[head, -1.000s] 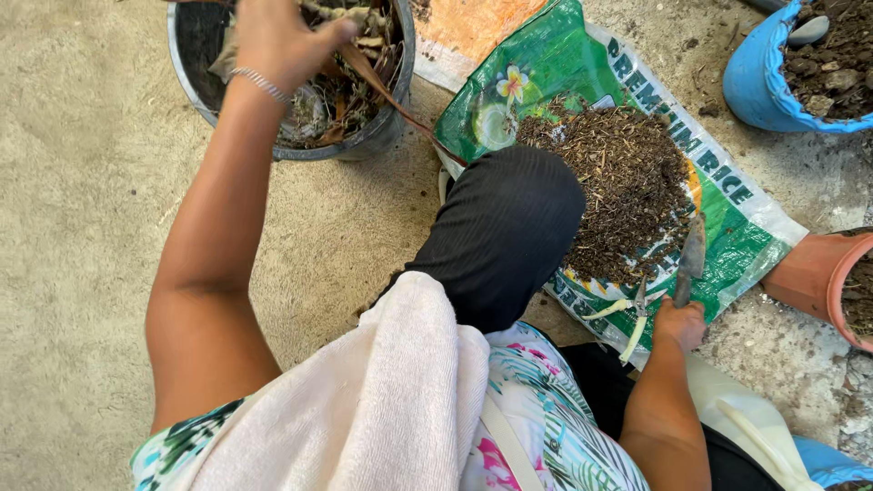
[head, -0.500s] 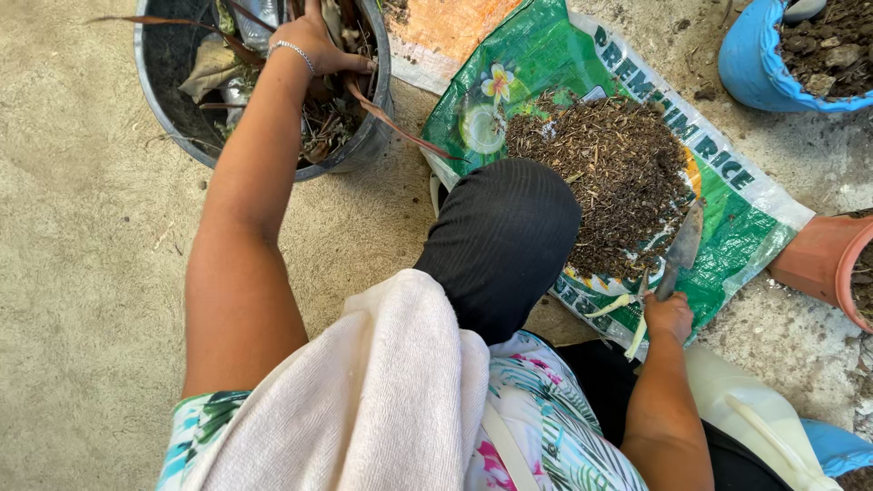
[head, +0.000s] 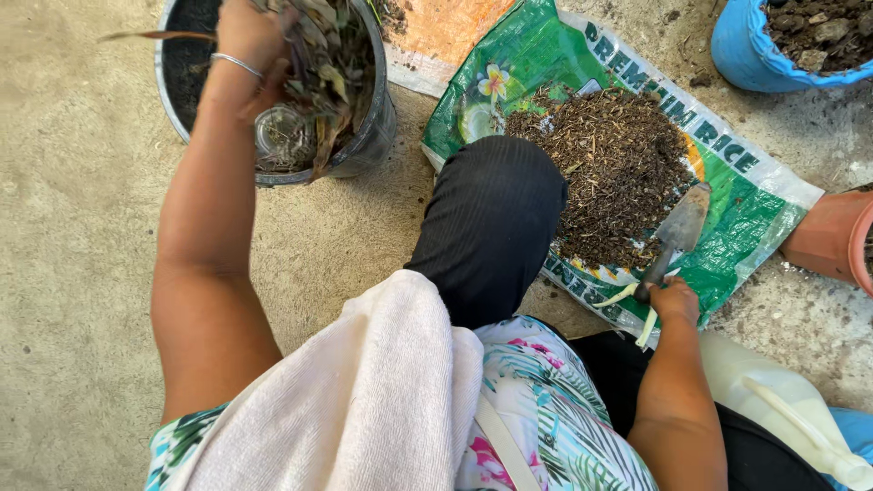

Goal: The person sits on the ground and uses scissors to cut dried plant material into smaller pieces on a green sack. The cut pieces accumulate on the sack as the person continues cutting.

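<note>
My left hand [head: 244, 47] is raised over a dark round bucket [head: 368, 136] at the top left and grips a clump of dry leaves and stems [head: 318, 68] that hangs above the bucket's mouth. A thin bangle sits on that wrist. My right hand [head: 675, 300] rests low at the right, closed around the handle of a small garden trowel [head: 677, 232]. The trowel's blade lies at the edge of a pile of brown mulch-like soil [head: 609, 164], which is spread on a flattened green plastic sack [head: 755, 205]. My bent knee in black trousers [head: 496, 218] is between the two hands.
A blue pot of soil clods [head: 773, 64] stands at the top right. A terracotta pot [head: 832, 241] sits at the right edge. A pale plastic jug [head: 782, 400] lies by my right leg. An orange-and-white sack [head: 436, 36] lies behind the green one. The ground is bare concrete.
My left hand has lifted a clump of dry leaves up out of the bucket. The view has shifted slightly right. My right hand stays on the trowel.
</note>
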